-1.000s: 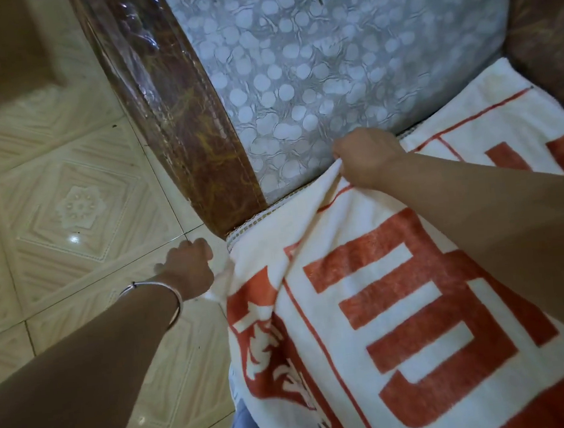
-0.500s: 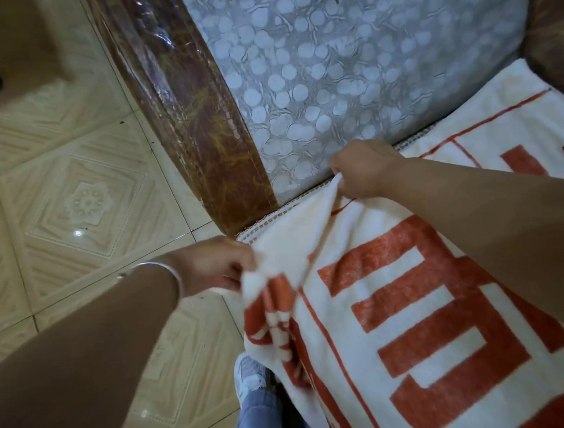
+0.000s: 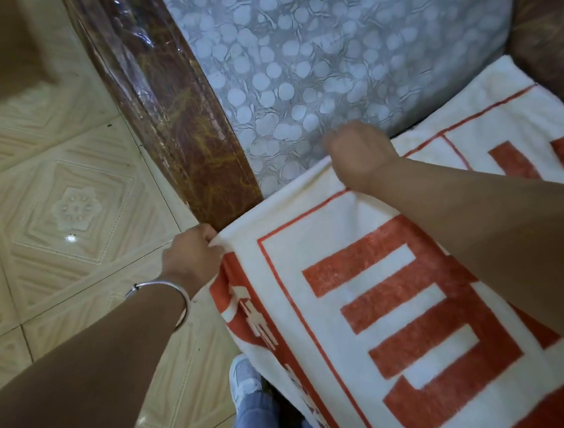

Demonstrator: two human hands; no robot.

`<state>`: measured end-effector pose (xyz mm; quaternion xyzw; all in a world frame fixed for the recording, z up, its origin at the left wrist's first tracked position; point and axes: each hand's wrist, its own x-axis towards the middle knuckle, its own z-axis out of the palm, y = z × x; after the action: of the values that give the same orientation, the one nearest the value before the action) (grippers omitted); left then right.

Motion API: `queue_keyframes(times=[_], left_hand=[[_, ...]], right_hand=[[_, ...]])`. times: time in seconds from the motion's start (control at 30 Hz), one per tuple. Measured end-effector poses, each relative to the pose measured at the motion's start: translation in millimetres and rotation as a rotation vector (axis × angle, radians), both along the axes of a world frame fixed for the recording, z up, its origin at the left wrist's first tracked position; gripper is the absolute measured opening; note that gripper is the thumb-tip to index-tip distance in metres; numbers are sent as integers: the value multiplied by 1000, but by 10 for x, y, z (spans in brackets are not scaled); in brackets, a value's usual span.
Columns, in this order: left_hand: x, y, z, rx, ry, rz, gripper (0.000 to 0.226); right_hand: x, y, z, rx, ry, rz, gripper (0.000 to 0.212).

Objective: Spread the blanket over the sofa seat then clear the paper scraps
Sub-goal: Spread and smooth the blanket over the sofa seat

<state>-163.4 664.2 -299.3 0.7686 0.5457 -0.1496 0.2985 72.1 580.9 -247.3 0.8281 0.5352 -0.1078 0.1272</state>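
Note:
A cream blanket [image 3: 371, 240] with bold orange-red block shapes and a thin red border lies over the near part of the sofa seat. My left hand [image 3: 192, 255], with a silver bangle at the wrist, pinches the blanket's front-left corner beside the armrest's end. My right hand [image 3: 359, 156] grips the blanket's far edge, pulled taut against the grey dotted seat cushion [image 3: 294, 59]. The blanket's front hangs down over the seat edge. No paper scraps are visible.
A glossy brown armrest [image 3: 170, 121] wrapped in clear plastic runs along the seat's left side. Beige patterned floor tiles [image 3: 61, 205] lie left of it. My blue trouser leg and a white shoe [image 3: 244, 381] stand below the blanket. Brown sofa upholstery [image 3: 551, 36] rises at the right.
My left hand has lifted the drooping corner up and outward, flattening the fold. My right hand stays gripping the far edge, and the blanket now lies tighter and smoother.

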Motion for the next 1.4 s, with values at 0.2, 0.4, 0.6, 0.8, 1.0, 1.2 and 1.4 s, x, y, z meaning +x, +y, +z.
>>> queue_keyframes(times=[0.2, 0.4, 0.6, 0.8, 1.0, 1.2, 1.4], left_hand=[[213, -232, 117, 212, 371, -350, 28], [1007, -487, 511, 332, 122, -706, 31], [1860, -512, 387, 218, -72, -675, 40], [2387, -345, 312, 32, -60, -733, 26], [2684, -186, 435, -103, 3, -863, 27], [2777, -182, 368, 62, 69, -948, 36], [3017, -322, 294, -150, -145, -749, 28]], right_hand=[[-7, 2, -64, 88, 187, -59, 39], [574, -408, 81, 238, 90, -260, 30], [1245, -831, 169, 134, -29, -308, 38], [1576, -638, 21, -49, 59, -244, 40], [1728, -445, 44, -60, 31, -291, 31], [1764, -572, -141, 20, 88, -477, 36], [2119, -562, -60, 235, 26, -736, 42]])
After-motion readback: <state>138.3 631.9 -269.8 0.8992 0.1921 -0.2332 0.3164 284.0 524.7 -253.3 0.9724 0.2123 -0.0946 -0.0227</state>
